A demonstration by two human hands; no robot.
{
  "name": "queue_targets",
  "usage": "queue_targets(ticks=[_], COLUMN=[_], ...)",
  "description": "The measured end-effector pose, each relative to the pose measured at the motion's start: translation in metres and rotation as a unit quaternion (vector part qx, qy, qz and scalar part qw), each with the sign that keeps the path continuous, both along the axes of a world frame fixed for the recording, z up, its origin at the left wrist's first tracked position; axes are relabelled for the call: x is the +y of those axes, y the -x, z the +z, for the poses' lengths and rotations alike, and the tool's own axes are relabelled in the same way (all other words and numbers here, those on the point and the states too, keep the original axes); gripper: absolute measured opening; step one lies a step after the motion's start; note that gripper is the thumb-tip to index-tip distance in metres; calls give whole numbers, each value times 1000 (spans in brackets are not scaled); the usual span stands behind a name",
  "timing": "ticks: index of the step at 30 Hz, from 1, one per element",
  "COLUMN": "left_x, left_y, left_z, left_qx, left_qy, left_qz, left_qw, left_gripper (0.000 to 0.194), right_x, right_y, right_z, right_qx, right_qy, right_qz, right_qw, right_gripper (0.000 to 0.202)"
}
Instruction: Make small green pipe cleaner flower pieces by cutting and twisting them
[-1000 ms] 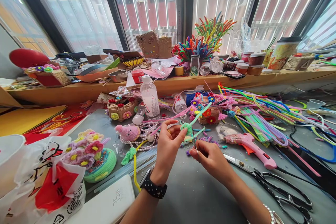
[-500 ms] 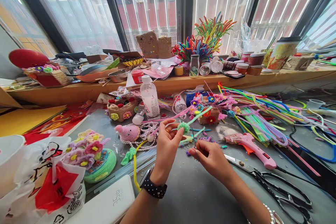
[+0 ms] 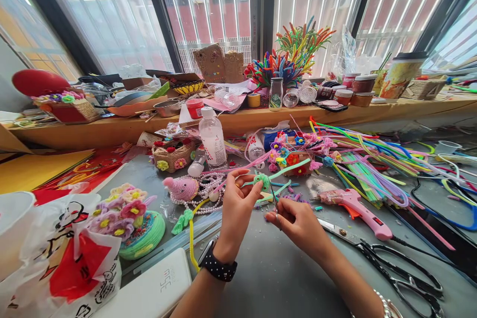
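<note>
My left hand (image 3: pixel 241 198) pinches a light green pipe cleaner (image 3: pixel 263 181) that is bent into a small looped bunch. One straight end of it sticks out to the upper right. My right hand (image 3: pixel 296 219) is closed around small scissors (image 3: pixel 275 199), whose thin blades point up against the right side of the green bunch. The handles are mostly hidden by my fingers. Small green and purple clippings (image 3: pixel 296 197) lie on the table behind my hands. To the left, a green tassel-like piece (image 3: pixel 183 221) is joined to a yellow pipe cleaner (image 3: pixel 192 246).
A pink glue gun (image 3: pixel 356 212) and large black-handled scissors (image 3: pixel 376 253) lie at my right. Many pipe cleaners (image 3: pixel 376 159) spread behind them. A plastic bottle (image 3: pixel 213 139), a pink crocheted figure (image 3: pixel 182 188), a white power bank (image 3: pixel 152 288) and a flower ornament (image 3: pixel 143 233) stand or lie leftward.
The green pipe cleaner's free end has swung lower and to the right. The scissor blades have shifted slightly left, closer in against the green bunch.
</note>
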State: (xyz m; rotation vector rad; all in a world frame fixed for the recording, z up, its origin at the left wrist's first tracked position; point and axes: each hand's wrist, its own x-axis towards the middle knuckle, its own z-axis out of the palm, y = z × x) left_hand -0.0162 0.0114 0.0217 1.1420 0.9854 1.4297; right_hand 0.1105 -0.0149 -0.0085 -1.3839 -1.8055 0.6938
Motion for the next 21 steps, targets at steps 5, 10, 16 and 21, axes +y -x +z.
queue_targets(ticks=[5,10,16,21], left_x=[1,1,-1,-1], left_y=[2,2,1,0], left_z=[-2,-3,0,2], left_qx=[6,12,7,-7], left_qy=[-12,-17,4,29], left_qz=[10,4,-13,-27], left_qw=[1000,1000,1000,999], left_gripper=[32,32,32,32], right_x=[1,0,0,1], right_y=[-1,-2,-1,-1], right_z=[0,0,-3,-4], right_qx=[22,25,-23,-27], right_qy=[-5,-14,-8,-6], right_qz=[-17,-15,-9,-9], right_qw=[1000,999,1000,1000], right_gripper=[37,39,41,41])
